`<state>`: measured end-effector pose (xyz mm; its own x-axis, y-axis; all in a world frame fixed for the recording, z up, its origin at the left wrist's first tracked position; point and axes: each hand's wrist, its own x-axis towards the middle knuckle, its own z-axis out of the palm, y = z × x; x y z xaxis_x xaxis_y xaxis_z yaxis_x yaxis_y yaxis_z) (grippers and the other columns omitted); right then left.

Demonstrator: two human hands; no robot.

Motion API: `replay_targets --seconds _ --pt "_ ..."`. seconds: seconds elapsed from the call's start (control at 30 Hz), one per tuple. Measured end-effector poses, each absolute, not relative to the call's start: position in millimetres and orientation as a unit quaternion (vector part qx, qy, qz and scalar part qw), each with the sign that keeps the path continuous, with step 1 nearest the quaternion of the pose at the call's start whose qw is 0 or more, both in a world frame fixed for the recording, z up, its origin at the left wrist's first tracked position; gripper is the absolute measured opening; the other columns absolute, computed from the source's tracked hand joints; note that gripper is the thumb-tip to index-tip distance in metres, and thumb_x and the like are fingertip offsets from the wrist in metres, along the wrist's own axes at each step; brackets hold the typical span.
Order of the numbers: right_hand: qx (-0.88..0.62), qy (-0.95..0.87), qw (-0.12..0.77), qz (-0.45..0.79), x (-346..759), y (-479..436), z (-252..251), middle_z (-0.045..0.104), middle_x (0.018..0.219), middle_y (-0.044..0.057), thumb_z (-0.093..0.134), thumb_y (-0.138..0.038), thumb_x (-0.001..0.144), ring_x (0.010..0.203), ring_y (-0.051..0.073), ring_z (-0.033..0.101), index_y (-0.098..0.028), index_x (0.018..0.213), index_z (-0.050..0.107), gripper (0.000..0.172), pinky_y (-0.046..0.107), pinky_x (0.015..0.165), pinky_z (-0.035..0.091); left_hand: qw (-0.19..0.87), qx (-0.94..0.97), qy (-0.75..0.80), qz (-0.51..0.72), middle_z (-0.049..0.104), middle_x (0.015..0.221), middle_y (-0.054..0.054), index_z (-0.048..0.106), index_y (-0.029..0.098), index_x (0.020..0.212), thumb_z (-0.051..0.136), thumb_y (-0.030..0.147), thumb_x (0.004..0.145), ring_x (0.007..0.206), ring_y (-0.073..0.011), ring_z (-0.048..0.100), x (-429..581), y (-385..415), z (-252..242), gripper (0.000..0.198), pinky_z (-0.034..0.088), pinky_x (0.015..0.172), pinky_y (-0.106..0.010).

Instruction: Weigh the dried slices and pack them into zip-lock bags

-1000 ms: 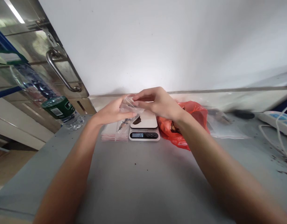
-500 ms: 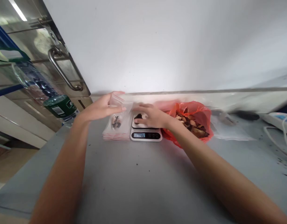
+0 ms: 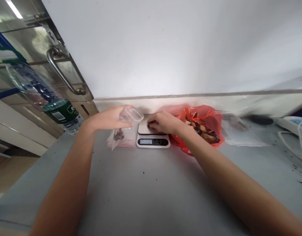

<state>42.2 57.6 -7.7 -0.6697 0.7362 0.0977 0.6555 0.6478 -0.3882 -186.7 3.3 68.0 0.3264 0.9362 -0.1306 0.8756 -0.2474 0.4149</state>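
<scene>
The left hand (image 3: pixel 109 118) is clamped on a clear bag (image 3: pixel 129 115), the right hand (image 3: pixel 165 122) on a dark piece (image 3: pixel 151 124) with a scale (image 3: pixel 142 130) beneath.

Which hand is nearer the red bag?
Right: the right hand is over the scale, beside the red bag; the left hand, holding a clear bag, is farther, left of the scale.
</scene>
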Motion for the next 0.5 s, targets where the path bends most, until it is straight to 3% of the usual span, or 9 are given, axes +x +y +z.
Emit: replay_targets --seconds 0.13,0.23,0.33,0.5 --pt "-0.415 -0.877 0.167 0.175 53 58 2 0.08 0.09 0.008 0.056 -0.022 0.093 0.075 0.019 0.064 -0.02 0.099 0.082 0.026 0.033 0.074 0.047 0.192 0.814 0.547 0.035 0.069 0.14 -0.011 0.061 0.022 0.14 0.065 0.047 0.08 0.128 -0.0349 0.063 -182 7 62 0.066 0.048 0.107 -0.043" --pt "-0.398 -0.852 0.235 0.245 61 54 11 0.081 0.105 0.009 0.061 -0.03 0.092 0.09 0.022 0.07 -0.019 0.104 0.081 0.026 0.037 0.082 0.052 0.193 0.816 0.544 0.025 0.065 0.147 -0.012 0.057 0.024 0.146 0.067 0.049 0.076 0.129 -0.0362 0.063 -177 8 58 0.074 0.049 0.107 -0.043" --pt "-0.348 -0.838 0.282 0.311 60 47 21 0.081 0.104 0.009 0.068 -0.033 0.087 0.092 0.024 0.072 -0.02 0.097 0.082 0.023 0.04 0.085 0.056 0.184 0.823 0.536 0.04 0.06 0.153 -0.013 0.052 0.025 0.151 0.069 0.055 0.076 0.132 -0.0371 0.061 -171 8 59 0.082 0.05 0.105 -0.041" --pt "-0.277 -0.808 0.368 0.369 52 34 34 0.08 0.116 0.008 0.065 -0.027 0.085 0.106 0.025 0.072 -0.02 0.108 0.081 0.029 0.043 0.096 0.057 0.205 0.816 0.534 0.08 0.069 0.141 -0.01 0.045 0.025 0.155 0.066 0.055 0.083 0.127 -0.0338 0.065 -172 4 67 0.082 0.052 0.1 -0.039"
